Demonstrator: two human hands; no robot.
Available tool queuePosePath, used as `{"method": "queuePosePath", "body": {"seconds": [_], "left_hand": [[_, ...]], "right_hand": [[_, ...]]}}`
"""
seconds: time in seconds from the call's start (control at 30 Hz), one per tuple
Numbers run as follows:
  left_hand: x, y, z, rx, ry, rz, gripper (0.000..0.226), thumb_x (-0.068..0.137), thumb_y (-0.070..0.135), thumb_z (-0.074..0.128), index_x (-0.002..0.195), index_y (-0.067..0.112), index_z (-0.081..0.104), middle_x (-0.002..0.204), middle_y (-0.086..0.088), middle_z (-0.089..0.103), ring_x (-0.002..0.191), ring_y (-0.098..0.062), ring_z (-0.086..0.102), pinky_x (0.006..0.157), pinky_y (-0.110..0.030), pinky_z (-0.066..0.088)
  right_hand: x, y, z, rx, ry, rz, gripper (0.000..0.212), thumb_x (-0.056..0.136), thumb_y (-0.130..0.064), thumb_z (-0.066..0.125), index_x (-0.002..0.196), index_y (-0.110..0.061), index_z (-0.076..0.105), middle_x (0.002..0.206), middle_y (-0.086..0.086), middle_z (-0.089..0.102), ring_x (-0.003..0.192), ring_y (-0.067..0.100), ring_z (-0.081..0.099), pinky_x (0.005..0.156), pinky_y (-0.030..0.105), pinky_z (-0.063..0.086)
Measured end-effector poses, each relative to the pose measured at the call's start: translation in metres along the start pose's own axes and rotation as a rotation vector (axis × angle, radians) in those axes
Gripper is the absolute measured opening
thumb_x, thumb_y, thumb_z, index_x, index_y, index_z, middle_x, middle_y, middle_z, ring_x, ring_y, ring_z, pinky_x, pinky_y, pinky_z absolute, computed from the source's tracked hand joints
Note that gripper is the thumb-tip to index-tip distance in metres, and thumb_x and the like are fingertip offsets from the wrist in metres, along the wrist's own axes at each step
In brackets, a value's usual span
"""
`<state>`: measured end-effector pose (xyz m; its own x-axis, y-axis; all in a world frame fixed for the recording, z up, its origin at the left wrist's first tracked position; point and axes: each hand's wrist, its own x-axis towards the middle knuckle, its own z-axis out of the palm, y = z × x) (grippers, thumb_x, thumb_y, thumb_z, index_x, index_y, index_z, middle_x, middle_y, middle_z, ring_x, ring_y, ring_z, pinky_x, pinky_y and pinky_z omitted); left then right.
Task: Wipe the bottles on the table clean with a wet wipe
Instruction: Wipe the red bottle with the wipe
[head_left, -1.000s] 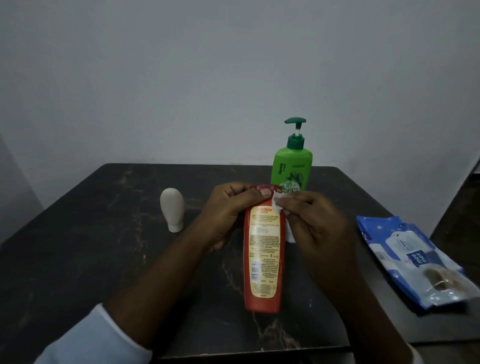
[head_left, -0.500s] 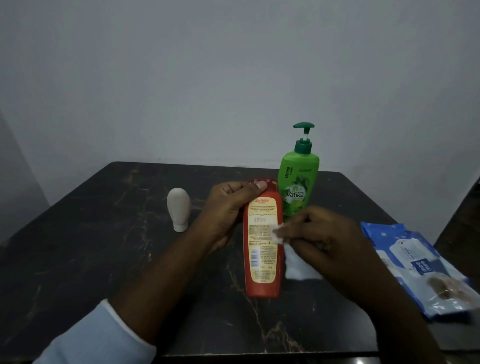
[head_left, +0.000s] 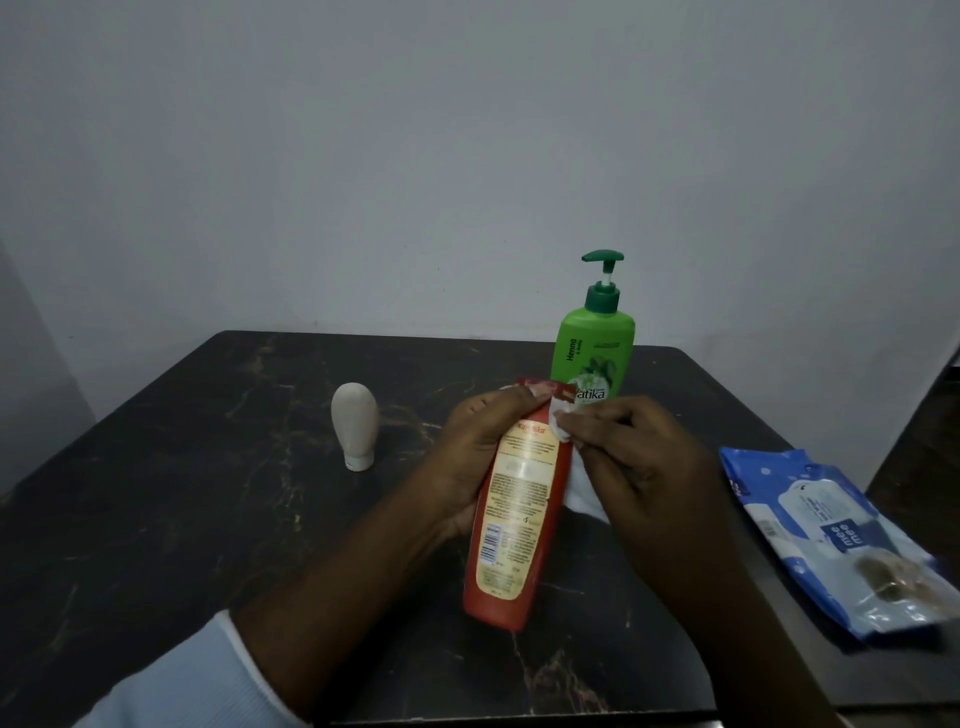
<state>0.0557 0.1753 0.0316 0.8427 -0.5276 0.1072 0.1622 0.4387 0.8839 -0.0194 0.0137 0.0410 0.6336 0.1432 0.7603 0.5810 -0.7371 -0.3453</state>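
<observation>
Red bottle at the centre of the frame, held slantwise over the dark marbled table, its upper end leaning right and its cream back label with a barcode facing the camera. Whether its lower end touches the table cannot be told. The left hand has its grip clamped round the bottle's upper left side, thumb lying across the top. The right hand has its grip closed on a white wet wipe, pinching it against the bottle's upper right edge; the loose part hangs below that hand, just right of the bottle.

Directly behind the hands a green pump bottle stands upright, its base hidden by them. At centre left, well apart, a small beige bottle stands on its cap. All three bottles are opaque, so their contents do not show. At the right edge lies a blue wipes pack, flat on the table. A pale sleeve enters at the lower left.
</observation>
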Motion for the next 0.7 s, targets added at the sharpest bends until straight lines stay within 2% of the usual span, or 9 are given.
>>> {"method": "queuePosePath", "body": {"seconds": [0.03, 0.1, 0.17, 0.23, 0.3, 0.33, 0.47, 0.63, 0.7], "left_hand": [[-0.001, 0.001, 0.0, -0.055, -0.028, -0.054, 0.033, 0.091, 0.031, 0.074, 0.11, 0.004, 0.074, 0.099, -0.015, 0.072, 0.088, -0.026, 0.07, 0.086, -0.041, 0.058], [-0.002, 0.002, 0.0, -0.136, -0.108, -0.127, 0.034, 0.094, 0.035, 0.071, 0.112, 0.007, 0.077, 0.103, -0.013, 0.075, 0.093, -0.025, 0.073, 0.086, -0.041, 0.058], [-0.003, 0.004, 0.001, -0.133, -0.133, -0.148, 0.039, 0.095, 0.041, 0.069, 0.117, 0.009, 0.076, 0.105, -0.012, 0.076, 0.096, -0.026, 0.074, 0.085, -0.04, 0.059], [-0.003, 0.004, 0.003, -0.072, -0.114, -0.144, 0.061, 0.092, 0.051, 0.068, 0.133, 0.007, 0.064, 0.117, -0.017, 0.072, 0.107, -0.032, 0.07, 0.093, -0.047, 0.057], [-0.002, 0.002, 0.003, -0.014, -0.097, -0.149, 0.079, 0.089, 0.061, 0.064, 0.146, 0.008, 0.051, 0.131, -0.024, 0.063, 0.119, -0.039, 0.063, 0.103, -0.054, 0.052], [-0.002, 0.001, 0.003, -0.002, -0.094, -0.16, 0.08, 0.09, 0.065, 0.059, 0.148, 0.01, 0.05, 0.134, -0.026, 0.062, 0.122, -0.041, 0.062, 0.104, -0.055, 0.051], [-0.006, 0.0, 0.003, -0.019, -0.116, -0.21, 0.067, 0.1, 0.067, 0.041, 0.138, 0.015, 0.062, 0.125, -0.021, 0.07, 0.115, -0.036, 0.069, 0.097, -0.05, 0.057], [-0.004, -0.001, 0.0, 0.03, -0.08, -0.19, 0.081, 0.093, 0.068, 0.047, 0.146, 0.007, 0.048, 0.107, -0.017, 0.074, 0.1, -0.032, 0.074, 0.082, -0.045, 0.061], [-0.004, 0.002, -0.001, 0.014, -0.08, -0.203, 0.075, 0.097, 0.065, 0.046, 0.142, 0.006, 0.054, 0.101, -0.016, 0.076, 0.094, -0.03, 0.075, 0.078, -0.042, 0.062]], "right_hand": [[-0.002, -0.001, 0.002, -0.029, -0.01, 0.006, 0.024, 0.088, -0.009, 0.064, 0.112, -0.009, 0.07, 0.109, 0.008, 0.064, 0.096, 0.012, 0.062, 0.086, 0.008, 0.043], [-0.003, -0.003, 0.005, -0.056, 0.011, 0.031, 0.03, 0.091, -0.022, 0.053, 0.113, -0.01, 0.069, 0.11, 0.005, 0.062, 0.099, 0.008, 0.058, 0.089, 0.003, 0.04], [-0.003, -0.006, 0.009, -0.069, 0.053, 0.058, 0.029, 0.09, -0.02, 0.053, 0.112, -0.008, 0.069, 0.109, 0.008, 0.063, 0.098, 0.01, 0.058, 0.089, -0.001, 0.038], [-0.004, -0.007, 0.012, -0.096, 0.094, 0.083, 0.028, 0.088, -0.017, 0.056, 0.111, -0.008, 0.069, 0.107, 0.009, 0.064, 0.097, 0.011, 0.06, 0.081, 0.0, 0.041], [-0.004, -0.01, 0.012, -0.106, 0.124, 0.104, 0.031, 0.088, -0.02, 0.054, 0.11, -0.006, 0.069, 0.105, 0.012, 0.065, 0.095, 0.014, 0.061, 0.079, 0.005, 0.04], [-0.005, -0.012, 0.013, -0.114, 0.138, 0.114, 0.032, 0.088, -0.021, 0.052, 0.11, -0.005, 0.069, 0.105, 0.014, 0.065, 0.094, 0.017, 0.062, 0.081, 0.01, 0.041], [-0.006, -0.016, 0.019, -0.172, 0.169, 0.099, 0.03, 0.085, -0.014, 0.06, 0.112, -0.002, 0.068, 0.104, 0.015, 0.064, 0.096, 0.025, 0.062, 0.077, 0.03, 0.053], [-0.006, -0.02, 0.022, -0.267, 0.035, -0.025, 0.034, 0.082, -0.013, 0.058, 0.114, -0.004, 0.069, 0.11, 0.012, 0.063, 0.102, 0.026, 0.057, 0.08, 0.029, 0.051], [-0.007, -0.022, 0.022, -0.262, -0.052, -0.084, 0.034, 0.084, -0.016, 0.057, 0.115, -0.008, 0.068, 0.112, 0.008, 0.062, 0.105, 0.023, 0.055, 0.083, 0.029, 0.052]]}}
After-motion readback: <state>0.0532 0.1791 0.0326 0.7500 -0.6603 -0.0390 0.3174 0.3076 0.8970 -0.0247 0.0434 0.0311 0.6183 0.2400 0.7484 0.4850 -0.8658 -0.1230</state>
